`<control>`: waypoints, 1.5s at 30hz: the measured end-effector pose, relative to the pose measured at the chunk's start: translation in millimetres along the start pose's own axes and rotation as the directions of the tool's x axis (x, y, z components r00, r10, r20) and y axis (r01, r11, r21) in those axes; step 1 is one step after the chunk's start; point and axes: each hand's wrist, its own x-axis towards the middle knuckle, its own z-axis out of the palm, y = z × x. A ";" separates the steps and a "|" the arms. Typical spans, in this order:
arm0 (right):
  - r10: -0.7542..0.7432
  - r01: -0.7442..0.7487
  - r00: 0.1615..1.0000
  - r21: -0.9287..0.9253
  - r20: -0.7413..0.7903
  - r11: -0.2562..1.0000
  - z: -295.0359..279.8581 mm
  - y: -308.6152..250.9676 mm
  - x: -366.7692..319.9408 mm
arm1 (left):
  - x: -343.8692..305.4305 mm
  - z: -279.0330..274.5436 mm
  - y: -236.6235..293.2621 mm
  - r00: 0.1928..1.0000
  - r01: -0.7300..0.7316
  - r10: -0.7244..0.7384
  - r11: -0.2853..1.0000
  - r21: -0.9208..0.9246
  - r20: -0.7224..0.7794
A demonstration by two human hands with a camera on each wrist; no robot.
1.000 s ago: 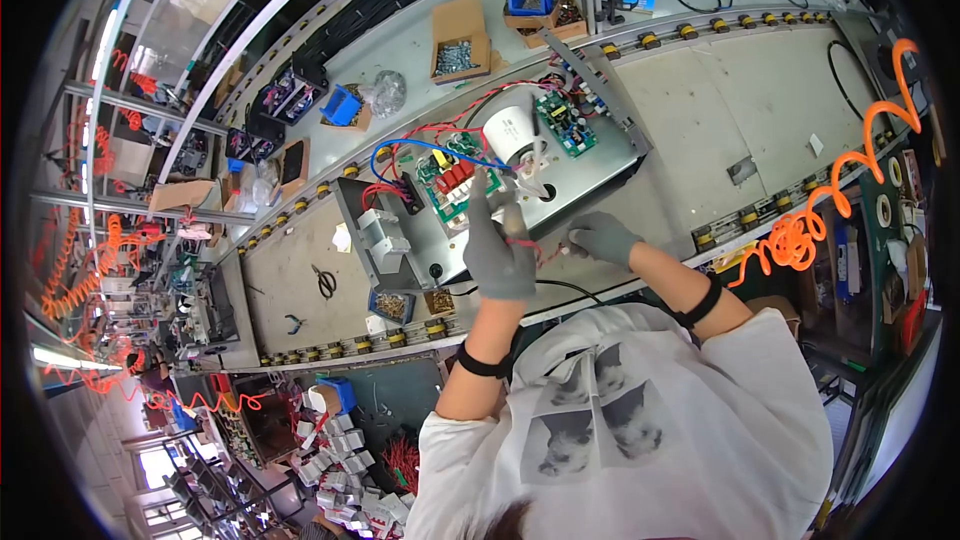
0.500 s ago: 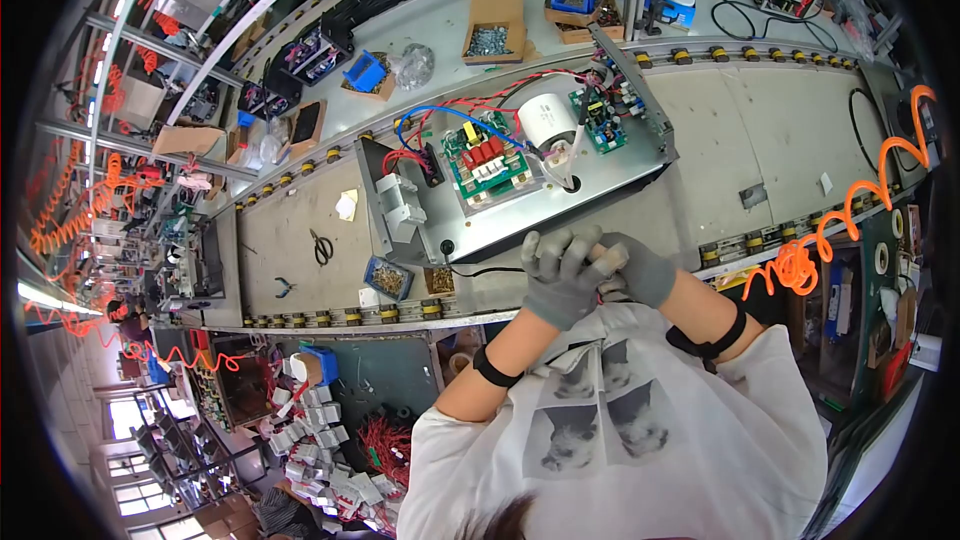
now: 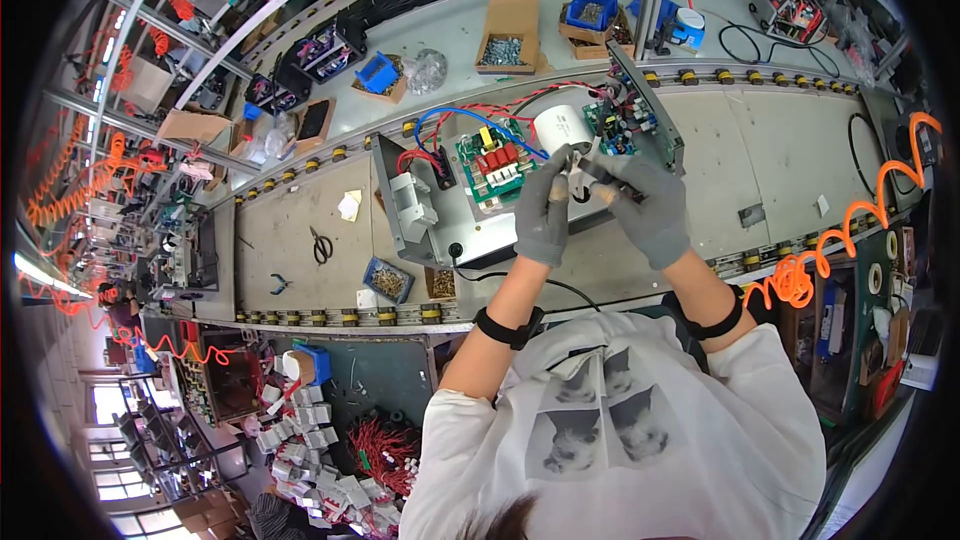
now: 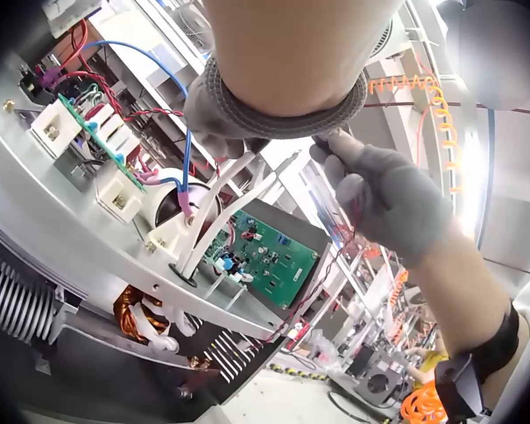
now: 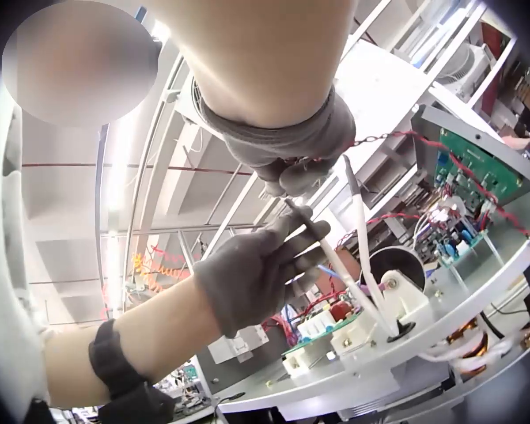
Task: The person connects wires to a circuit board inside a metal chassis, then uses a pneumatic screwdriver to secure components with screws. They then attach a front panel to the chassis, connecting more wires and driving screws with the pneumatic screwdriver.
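Observation:
A metal chassis (image 3: 478, 240) bears a green circuit board (image 3: 486, 180), a white cylinder (image 3: 560, 127) and a second board (image 3: 612, 130). My gloved left hand (image 3: 543, 215) pinches a white-sleeved lead (image 5: 343, 272) near its dark tip. Another white-sleeved lead (image 5: 360, 234) rises beside it from the same hole, its dark end free. My gloved right hand (image 3: 650, 208) faces the left one above the chassis and holds a twisted red and black wire (image 5: 459, 163), which runs back to the chassis end. Its curled fingertips are close to the pinched lead's tip.
Scissors (image 3: 320, 246), pliers (image 3: 279, 284) and a blue tray of small parts (image 3: 388, 281) lie left of the chassis. Behind stand a cardboard box of screws (image 3: 503, 50) and blue bins (image 3: 592, 8). An orange coiled hose (image 3: 795, 280) hangs at right.
The left hand leaves the chassis, meets the right near the front edge, then both rise over the chassis beside the white cylinder. The left now pinches a white-sleeved lead.

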 end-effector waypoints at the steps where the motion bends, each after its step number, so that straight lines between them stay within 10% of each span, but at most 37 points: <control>1: -0.223 0.210 0.963 -0.098 -0.149 0.973 0.9 1.1 6.7 | -0.2 1.2 1.5 1.000 -0.001 0.001 1.000 -0.001 -0.002; 5: -0.610 0.515 0.776 -0.399 -0.158 0.759 1.8 0.1 22.4 | -3.9 3.5 1.6 0.997 0.070 -0.072 0.997 0.038 0.042; 16: -0.365 0.415 0.910 -0.446 0.198 0.793 30.5 25.3 22.3 | -29.7 -7.9 -24.1 0.958 0.145 -0.206 0.948 -0.283 -0.200; 18: -0.212 0.349 0.935 -0.632 0.284 0.692 52.3 54.8 19.8 | -67.7 -34.3 -53.5 1.000 -0.008 0.005 0.949 0.315 0.008; 21: -0.122 0.286 0.953 -0.684 0.279 0.670 67.0 64.7 5.8 | -117.5 -56.3 -86.0 0.938 -0.246 0.078 0.836 0.491 0.338; 23: -0.130 0.254 0.965 -0.697 0.227 0.670 67.0 64.0 3.3 | -134.0 -65.6 -83.1 0.801 -0.309 -0.130 0.746 0.589 0.585; 28: -0.304 0.312 0.942 -0.705 0.141 0.637 64.3 58.6 -11.0 | -184.5 -100.1 -111.2 0.833 -0.174 -0.375 0.519 0.837 0.406; 30: -0.421 0.328 0.906 -0.691 0.038 0.644 58.9 54.6 -30.3 | -188.5 -110.9 -117.3 0.512 -0.084 -0.770 0.397 0.914 0.382; 31: -0.439 0.413 0.892 -0.583 0.105 0.700 55.9 57.6 -44.9 | -183.5 -113.2 -107.1 0.514 -0.081 -0.767 0.401 0.912 0.383; 33: -0.459 0.481 0.873 -0.461 0.167 0.746 56.6 47.9 -56.2 | -173.3 -117.4 -75.1 0.787 -0.253 -0.362 0.549 0.796 0.500; 37: -0.275 0.477 0.805 -0.298 0.526 0.827 43.2 11.5 -52.1 | -116.8 -120.5 16.8 0.948 -0.220 -0.048 0.613 0.759 0.314; 39: -0.122 0.431 0.747 -0.336 0.654 0.837 11.6 4.0 -43.1 | -98.3 -126.4 39.6 0.967 -0.232 0.083 0.671 0.704 0.240; 45: -0.572 0.641 0.760 -0.206 0.309 0.739 -102.4 -66.0 -7.4 | -48.4 -91.2 82.8 0.884 -0.457 0.418 0.682 0.571 0.208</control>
